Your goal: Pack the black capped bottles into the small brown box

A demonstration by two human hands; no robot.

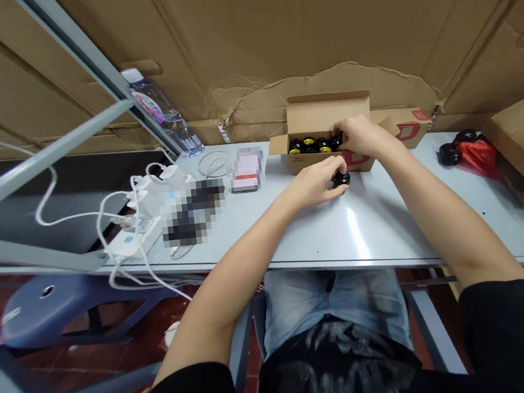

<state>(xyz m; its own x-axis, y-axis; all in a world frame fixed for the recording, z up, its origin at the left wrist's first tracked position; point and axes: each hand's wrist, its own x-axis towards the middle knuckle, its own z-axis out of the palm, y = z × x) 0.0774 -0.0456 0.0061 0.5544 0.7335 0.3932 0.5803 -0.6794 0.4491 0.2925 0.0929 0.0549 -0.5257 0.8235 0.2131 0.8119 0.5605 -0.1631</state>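
The left hand (pixel 319 180) rests on the table (pixel 370 228) just near of the open cardboard box (pixel 328 113); its grip is closed on a small black wheel (pixel 342 178), which sits at the fingertips on the right side of the hand, low against the table top and just in front of the box's near wall. The right hand (pixel 363 136) lies a little farther off, over the right end of the box; its fingers curl down among the packed wheels (pixel 309 145), black with yellow hubs, which fill the box in rows; whether that grip is closed on one of them or only touching, I cannot tell. The two hands are close together, the right above and beyond the left.

Far right on the table lie a red bag (pixel 477 154) and two loose black wheels (pixel 449 154); to the left are a phone (pixel 246 172), a power strip (pixel 129 240) with white cables (pixel 102 208), and a water bottle (pixel 162 110) leaning against the cardboard wall; a blue stool (pixel 47 303) stands on the floor at the near left.
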